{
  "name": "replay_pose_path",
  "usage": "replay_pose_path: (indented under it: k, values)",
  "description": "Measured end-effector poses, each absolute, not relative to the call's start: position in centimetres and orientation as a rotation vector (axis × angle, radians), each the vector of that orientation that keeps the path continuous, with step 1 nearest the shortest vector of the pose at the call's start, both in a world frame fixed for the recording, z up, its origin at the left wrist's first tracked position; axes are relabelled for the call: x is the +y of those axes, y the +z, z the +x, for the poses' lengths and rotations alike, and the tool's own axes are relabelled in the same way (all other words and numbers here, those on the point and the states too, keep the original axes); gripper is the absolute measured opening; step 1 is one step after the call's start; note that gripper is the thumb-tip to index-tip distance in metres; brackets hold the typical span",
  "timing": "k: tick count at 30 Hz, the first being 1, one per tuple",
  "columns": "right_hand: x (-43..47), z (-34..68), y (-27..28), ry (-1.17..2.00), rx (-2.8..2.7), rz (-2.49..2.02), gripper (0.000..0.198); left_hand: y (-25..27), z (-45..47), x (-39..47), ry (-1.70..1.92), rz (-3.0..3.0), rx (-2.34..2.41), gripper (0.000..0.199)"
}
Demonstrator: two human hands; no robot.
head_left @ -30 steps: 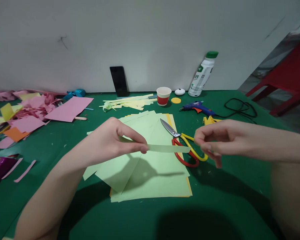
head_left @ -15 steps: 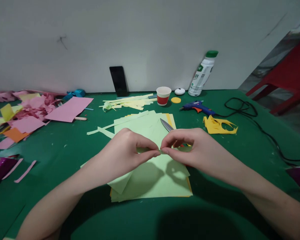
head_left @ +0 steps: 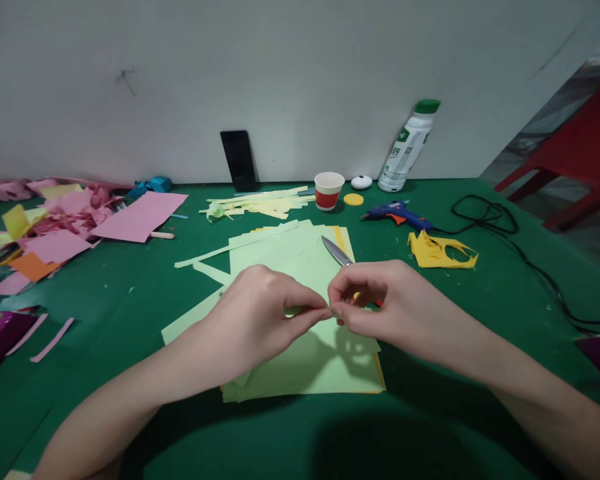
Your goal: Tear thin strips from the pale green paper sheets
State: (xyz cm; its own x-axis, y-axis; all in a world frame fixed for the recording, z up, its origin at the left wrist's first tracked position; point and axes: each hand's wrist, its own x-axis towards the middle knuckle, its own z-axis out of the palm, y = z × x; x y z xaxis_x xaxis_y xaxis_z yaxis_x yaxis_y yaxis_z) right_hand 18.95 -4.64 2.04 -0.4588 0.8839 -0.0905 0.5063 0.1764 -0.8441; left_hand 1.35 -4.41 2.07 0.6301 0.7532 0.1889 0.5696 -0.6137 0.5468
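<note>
My left hand (head_left: 270, 313) and my right hand (head_left: 387, 297) meet fingertip to fingertip over a stack of pale green paper (head_left: 305, 377). Both are closed in a pinch on a thin green paper strip, which the fingers now almost wholly hide. Just behind the right fingers lie scissors (head_left: 335, 249), blades pointing away and red handles partly covered. Narrow green paper strips (head_left: 210, 255) lie across the stack's far left corner. Yellow sheets show at the stack's edges.
Behind the stack are cut strips (head_left: 260, 203), a paper cup (head_left: 329, 193) and a leaning phone (head_left: 239, 160). At right are a glue gun (head_left: 397, 215) with its cord, a yellow paper scrap (head_left: 440, 252) and a bottle (head_left: 409, 150). Pink paper scraps (head_left: 63, 227) cover the left.
The hands have shifted slightly right and toward me, and the right fingers have curled in. The green strip that showed between and behind the fingers is now mostly out of sight.
</note>
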Motion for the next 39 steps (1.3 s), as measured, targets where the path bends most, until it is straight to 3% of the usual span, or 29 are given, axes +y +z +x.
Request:
replay_pose_path:
  k: [19, 28, 39]
  values:
    - [-4.0, 21.0, 3.6, 1.601, -1.921, -1.396, 0.007, 4.4, 0.2, -3.4, 0.301, 2.081, 1.196, 0.018]
    - [-4.3, 20.1, 2.5, 1.467, -1.984, -1.338, 0.007, 3.4, 0.8, -3.7, 0.226, 2.165, 1.104, 0.031]
    - [-4.8, 20.0, 3.7, 1.238, -1.979, -1.345, 0.015, 3.0, 1.8, -4.0, 0.364, 1.876, 1.054, 0.025]
